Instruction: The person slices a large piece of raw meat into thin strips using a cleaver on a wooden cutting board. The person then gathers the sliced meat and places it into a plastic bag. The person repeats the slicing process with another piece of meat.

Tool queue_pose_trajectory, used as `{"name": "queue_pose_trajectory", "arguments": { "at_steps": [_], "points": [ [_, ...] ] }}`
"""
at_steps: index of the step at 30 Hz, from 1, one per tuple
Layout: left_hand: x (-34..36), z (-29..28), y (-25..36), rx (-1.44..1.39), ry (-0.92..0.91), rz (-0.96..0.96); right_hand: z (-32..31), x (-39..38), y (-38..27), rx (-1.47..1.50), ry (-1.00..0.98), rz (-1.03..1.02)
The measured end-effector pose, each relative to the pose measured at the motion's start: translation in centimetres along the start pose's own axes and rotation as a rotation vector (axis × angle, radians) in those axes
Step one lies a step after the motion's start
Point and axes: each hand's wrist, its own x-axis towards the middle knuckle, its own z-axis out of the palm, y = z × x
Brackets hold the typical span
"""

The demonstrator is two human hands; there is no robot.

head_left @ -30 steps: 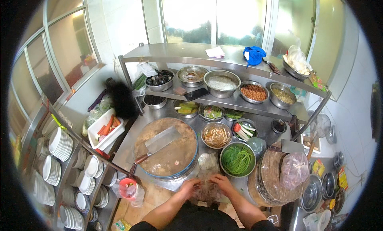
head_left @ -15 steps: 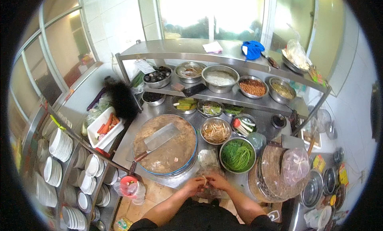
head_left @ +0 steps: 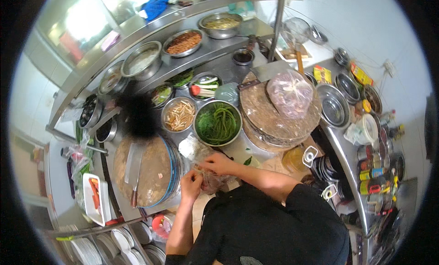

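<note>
At the counter's near edge, my left hand [head_left: 191, 184] and my right hand [head_left: 216, 164] are close together, fingers pinched. Between and below them hangs a see-through plastic bag [head_left: 213, 182], its contents too blurred to name. Both hands grip its upper part. Just beyond them lies a whitish plastic-wrapped packet [head_left: 192, 147]. A steel bowl of green vegetable strands [head_left: 225, 123] stands ahead of my right hand. Left of my hands, a cleaver [head_left: 134, 171] rests on a round wooden chopping block [head_left: 155, 173].
Another round chopping block [head_left: 256, 105] at right carries a tied bag of pinkish food [head_left: 292, 93] and a cleaver [head_left: 265, 73]. Bowls of bean sprouts [head_left: 177, 116] and leeks [head_left: 208, 87] stand beyond. A steel shelf [head_left: 187, 59] holds more bowls. Carrots [head_left: 94, 194] and plates [head_left: 84, 252] are at left.
My view has swung to the right, so the counter appears turned and shifted left. My hands stay at the bag, now slightly farther apart.
</note>
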Motion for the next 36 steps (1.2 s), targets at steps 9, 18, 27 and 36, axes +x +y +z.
{"name": "queue_pose_trajectory", "arguments": {
  "at_steps": [9,18,27,36],
  "points": [
    [2.9,7.2,23.7,0.017,-0.304,0.467,-12.8,-9.2,-16.3,0.382,0.324,-0.326],
    [14.4,19.9,25.1,0.186,-0.321,0.793,-23.0,-10.0,-13.8,-0.750,0.905,-0.346],
    [7.8,14.8,9.5,0.281,-0.391,0.339,-23.2,-10.1,-5.2,-0.999,0.884,-0.266],
    [-0.5,-2.3,-4.2,-0.110,0.220,-0.107,-17.9,-10.0,-6.9,-0.472,1.055,-0.471]
  ]
}}
